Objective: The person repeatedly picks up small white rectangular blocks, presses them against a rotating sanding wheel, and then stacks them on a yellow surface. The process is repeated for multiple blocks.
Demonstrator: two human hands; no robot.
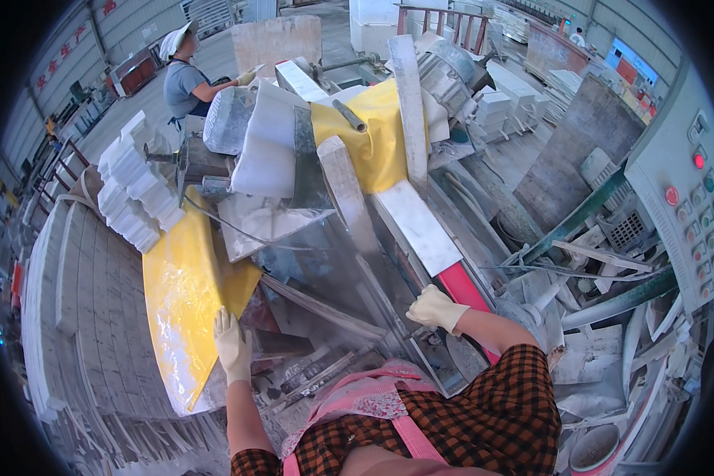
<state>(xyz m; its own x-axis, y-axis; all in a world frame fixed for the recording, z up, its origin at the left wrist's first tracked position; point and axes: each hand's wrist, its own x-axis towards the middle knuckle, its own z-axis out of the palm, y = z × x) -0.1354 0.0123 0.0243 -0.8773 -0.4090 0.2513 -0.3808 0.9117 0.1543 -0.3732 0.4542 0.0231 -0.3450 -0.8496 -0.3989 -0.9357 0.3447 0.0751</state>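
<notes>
My left hand (234, 349), in a cream glove, has its fingers stretched out. They lie against the edge of a wet, shiny yellow sheet (176, 305) that hangs down on the left. In a matching glove, my right hand (438, 309) is closed, fingers curled, over the narrow machine track; I see nothing in it. Just beyond it lies a long white stone slab (422, 228), near end on a red belt (466, 287). The slab's far part passes under a second yellow sheet (373, 135) draped over the machine.
Stacked white strips (139, 186) stand at the left, above a curved wall of pale slabs (79, 293). On the right is a control panel (690, 198) with buttons. Wooden boards (347, 190) lean across the machine. A co-worker (190, 79) stands at the far left.
</notes>
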